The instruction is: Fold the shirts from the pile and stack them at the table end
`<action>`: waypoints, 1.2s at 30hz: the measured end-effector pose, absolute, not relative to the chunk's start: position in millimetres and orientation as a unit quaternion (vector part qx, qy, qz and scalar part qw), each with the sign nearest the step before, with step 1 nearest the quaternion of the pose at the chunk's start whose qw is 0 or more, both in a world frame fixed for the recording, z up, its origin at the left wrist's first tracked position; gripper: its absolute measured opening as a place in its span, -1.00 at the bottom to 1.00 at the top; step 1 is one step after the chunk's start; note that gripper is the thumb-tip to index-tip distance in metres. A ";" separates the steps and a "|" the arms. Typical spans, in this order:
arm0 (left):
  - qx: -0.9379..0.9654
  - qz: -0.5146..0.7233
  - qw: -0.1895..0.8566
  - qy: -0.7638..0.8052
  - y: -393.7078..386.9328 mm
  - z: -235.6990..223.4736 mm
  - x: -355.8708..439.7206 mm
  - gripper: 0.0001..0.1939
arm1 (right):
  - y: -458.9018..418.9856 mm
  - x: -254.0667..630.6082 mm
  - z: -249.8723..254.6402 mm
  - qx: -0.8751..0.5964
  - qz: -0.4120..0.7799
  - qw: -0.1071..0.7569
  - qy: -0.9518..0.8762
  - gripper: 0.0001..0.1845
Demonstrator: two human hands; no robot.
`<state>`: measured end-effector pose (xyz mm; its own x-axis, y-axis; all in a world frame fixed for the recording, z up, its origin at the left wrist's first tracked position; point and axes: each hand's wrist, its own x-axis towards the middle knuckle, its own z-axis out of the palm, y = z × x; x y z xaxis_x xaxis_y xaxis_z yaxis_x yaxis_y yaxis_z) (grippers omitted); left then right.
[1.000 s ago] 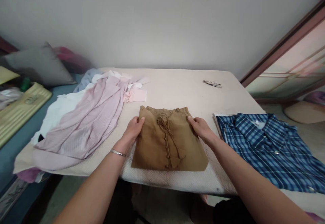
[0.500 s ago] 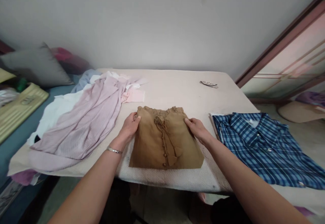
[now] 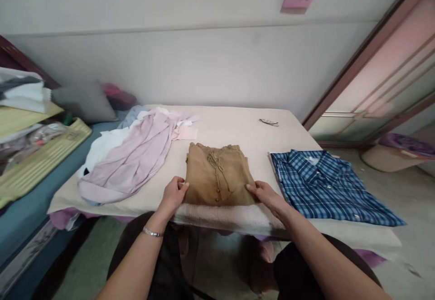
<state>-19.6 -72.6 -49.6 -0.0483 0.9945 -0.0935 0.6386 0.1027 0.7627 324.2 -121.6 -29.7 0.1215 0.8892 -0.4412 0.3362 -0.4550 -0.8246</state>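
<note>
A folded brown garment point(image 3: 200, 173) lies flat in front of me, its gathered waist facing away. Whether it is pants or a skirt I cannot tell. A drawstring is tied at its waist, and a few small buttons run down the middle. My left hand point(image 3: 174, 195) pinches the left edge near the lower corner, thumb on top. On the opposite side my right hand point(image 3: 268, 195) grips the right edge at about the same height, its fingertips hidden beneath the cloth. To the right of that hand lies a folded blue plaid shirt point(image 3: 326, 186), collar up.
A cream-covered table point(image 3: 234, 125) carries everything. On its left lies a heap with a pale pink garment point(image 3: 136, 155) and a white cloth point(image 3: 105, 148). Eyeglasses point(image 3: 269, 122) rest at the back right. A grey cushion point(image 3: 84, 103) and a wall point(image 3: 204, 64) stand behind. A bin point(image 3: 384, 155) is right.
My hands have slid from the upper sides of the brown garment down towards its lower corners. The garment lies flatter, with layers showing at its sides. My view has tilted up.
</note>
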 end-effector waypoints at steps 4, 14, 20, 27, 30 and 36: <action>0.626 0.296 0.355 0.628 -78.3 -48.2 -20.2 -0.74 | -130.3 323.1 -25.1 -0.740 0.384 0.239 -0.499 -0.62; 0.590 0.336 0.437 0.590 -85.3 -42.7 -15.8 -0.66 | -123.8 317.0 -31.6 -0.768 0.309 0.175 -0.534 -0.60; 0.585 0.306 0.433 0.613 -79.9 -51.7 -9.2 -0.64 | -128.7 306.0 -31.6 -0.799 0.216 0.123 -0.548 -0.59; 0.504 0.366 0.558 0.549 -77.4 -49.1 -12.2 -0.56 | -128.3 324.8 -27.5 -0.754 0.237 0.122 -0.601 -0.68; 0.526 0.310 0.519 0.598 -78.0 -49.6 -15.4 -0.57 | -131.7 334.5 -31.0 -0.748 0.258 0.102 -0.603 -0.70; 0.523 0.322 0.492 0.617 -77.7 -47.1 -8.3 -0.50 | -128.2 325.6 -43.7 -0.740 0.305 0.198 -0.566 -0.70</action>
